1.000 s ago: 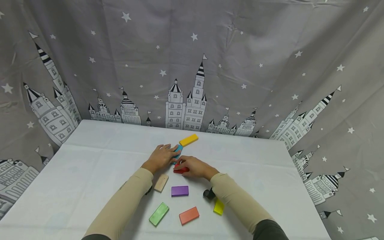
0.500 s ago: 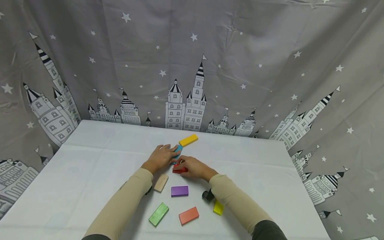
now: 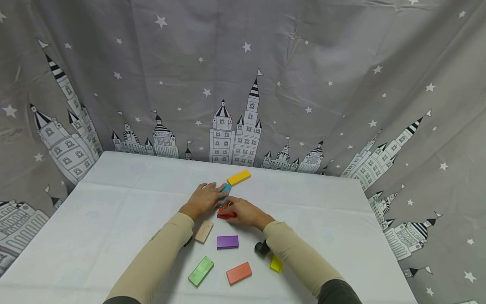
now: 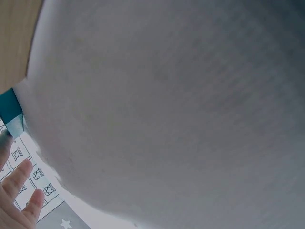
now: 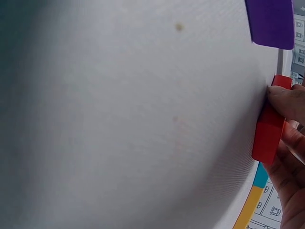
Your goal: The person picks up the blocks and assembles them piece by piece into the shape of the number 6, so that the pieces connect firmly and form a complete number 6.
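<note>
Slanting on the white surface [image 3: 114, 211] at left, there's the green block [image 3: 201, 271]; beyond it, the left hand [image 3: 203, 200], grip loose, fingers extended and touching the blue block [image 3: 227, 188], with the wooden block [image 3: 203, 232] by the wrist. On to the middle: red block [image 5: 268, 136] just off blue's near end, any contact hidden by fingers, purple block [image 3: 228, 242] nearer the viewer, amber block [image 3: 238, 177] at blue's far end, coral block [image 3: 239, 273] well nearer. And the right hand [image 3: 246, 212], grip closed, pinching the red block! Rightmost, the yellow block [image 3: 276, 264], partly behind the sleeve [image 3: 303, 257].
</note>
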### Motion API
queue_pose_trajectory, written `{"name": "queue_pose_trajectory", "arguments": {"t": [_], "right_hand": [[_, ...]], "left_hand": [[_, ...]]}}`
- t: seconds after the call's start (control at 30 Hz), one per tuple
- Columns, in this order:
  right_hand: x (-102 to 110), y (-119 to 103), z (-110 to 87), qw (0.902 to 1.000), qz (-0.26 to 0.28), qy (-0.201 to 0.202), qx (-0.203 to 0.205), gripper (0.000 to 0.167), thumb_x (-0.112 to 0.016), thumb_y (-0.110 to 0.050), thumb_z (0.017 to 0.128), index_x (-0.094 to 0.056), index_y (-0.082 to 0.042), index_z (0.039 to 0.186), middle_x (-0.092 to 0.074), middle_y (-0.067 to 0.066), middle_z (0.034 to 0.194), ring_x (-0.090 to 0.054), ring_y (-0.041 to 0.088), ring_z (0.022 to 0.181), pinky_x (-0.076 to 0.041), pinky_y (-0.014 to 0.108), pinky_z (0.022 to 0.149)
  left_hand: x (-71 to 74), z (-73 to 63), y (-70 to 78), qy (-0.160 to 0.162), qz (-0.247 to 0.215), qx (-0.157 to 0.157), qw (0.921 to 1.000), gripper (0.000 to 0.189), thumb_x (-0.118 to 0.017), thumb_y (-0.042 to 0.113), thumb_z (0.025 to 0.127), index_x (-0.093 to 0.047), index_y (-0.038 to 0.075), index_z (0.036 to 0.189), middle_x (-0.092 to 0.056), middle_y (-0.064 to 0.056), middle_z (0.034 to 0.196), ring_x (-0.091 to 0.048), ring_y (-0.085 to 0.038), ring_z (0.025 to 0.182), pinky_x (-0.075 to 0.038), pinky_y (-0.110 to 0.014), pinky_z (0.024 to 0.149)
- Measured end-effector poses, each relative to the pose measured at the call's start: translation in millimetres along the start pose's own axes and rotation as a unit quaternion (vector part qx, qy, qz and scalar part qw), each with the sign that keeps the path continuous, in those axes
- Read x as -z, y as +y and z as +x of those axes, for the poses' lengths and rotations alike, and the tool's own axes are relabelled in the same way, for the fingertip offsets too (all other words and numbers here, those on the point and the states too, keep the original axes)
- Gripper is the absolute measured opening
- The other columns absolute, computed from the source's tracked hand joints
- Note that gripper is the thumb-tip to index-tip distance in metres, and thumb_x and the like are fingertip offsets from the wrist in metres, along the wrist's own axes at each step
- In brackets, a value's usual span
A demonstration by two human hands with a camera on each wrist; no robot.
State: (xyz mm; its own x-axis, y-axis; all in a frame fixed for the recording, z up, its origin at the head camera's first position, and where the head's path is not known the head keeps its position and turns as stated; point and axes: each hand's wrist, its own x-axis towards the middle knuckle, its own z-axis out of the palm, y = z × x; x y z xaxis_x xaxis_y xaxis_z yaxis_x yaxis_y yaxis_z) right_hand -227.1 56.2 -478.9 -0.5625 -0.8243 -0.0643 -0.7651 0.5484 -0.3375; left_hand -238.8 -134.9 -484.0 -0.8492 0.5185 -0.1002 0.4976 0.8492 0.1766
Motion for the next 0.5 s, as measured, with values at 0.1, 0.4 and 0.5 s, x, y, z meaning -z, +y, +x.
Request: {"name": "queue_pose_trajectory", "arguments": {"t": [0.1, 0.4, 0.5], "right_hand": [[-0.1, 0.5, -0.3, 1.0000, -0.001, 0.002, -0.006, 0.034, -0.070, -0.019, 0.090, -0.068, -0.018, 0.124, -0.057, 0.006, 0.118, -0.054, 0.013, 0.099, -0.047, 0.018, 0.088], [-0.2, 0.8, -2.7, 0.9999, 0.001, 0.012, -0.009, 0.034, -0.071, -0.020, 0.089, -0.069, -0.018, 0.123, -0.057, 0.005, 0.119, -0.054, 0.014, 0.101, -0.047, 0.021, 0.089], [1.8, -0.3, -4.7, 0.9997, -0.005, 0.020, -0.011, 0.032, -0.073, -0.022, 0.087, -0.071, -0.020, 0.119, -0.058, 0.004, 0.117, -0.054, 0.014, 0.101, -0.048, 0.023, 0.090]], "left_hand": [[1.1, 0.5, 0.6, -0.002, 0.000, 0.000, 1.0000, 0.050, -0.052, 0.036, 0.098, -0.045, 0.018, 0.145, -0.037, -0.007, 0.153, -0.034, -0.039, 0.138, -0.025, -0.058, 0.111], [-0.9, 1.4, 0.5, 0.007, 0.006, -0.005, 0.9999, 0.050, -0.052, 0.036, 0.098, -0.046, 0.018, 0.145, -0.037, -0.007, 0.152, -0.035, -0.039, 0.136, -0.027, -0.058, 0.110], [-2.3, 2.0, -0.3, 0.008, 0.004, -0.002, 1.0000, 0.051, -0.053, 0.036, 0.097, -0.046, 0.019, 0.145, -0.036, -0.006, 0.152, -0.035, -0.039, 0.137, -0.027, -0.058, 0.110]]}}
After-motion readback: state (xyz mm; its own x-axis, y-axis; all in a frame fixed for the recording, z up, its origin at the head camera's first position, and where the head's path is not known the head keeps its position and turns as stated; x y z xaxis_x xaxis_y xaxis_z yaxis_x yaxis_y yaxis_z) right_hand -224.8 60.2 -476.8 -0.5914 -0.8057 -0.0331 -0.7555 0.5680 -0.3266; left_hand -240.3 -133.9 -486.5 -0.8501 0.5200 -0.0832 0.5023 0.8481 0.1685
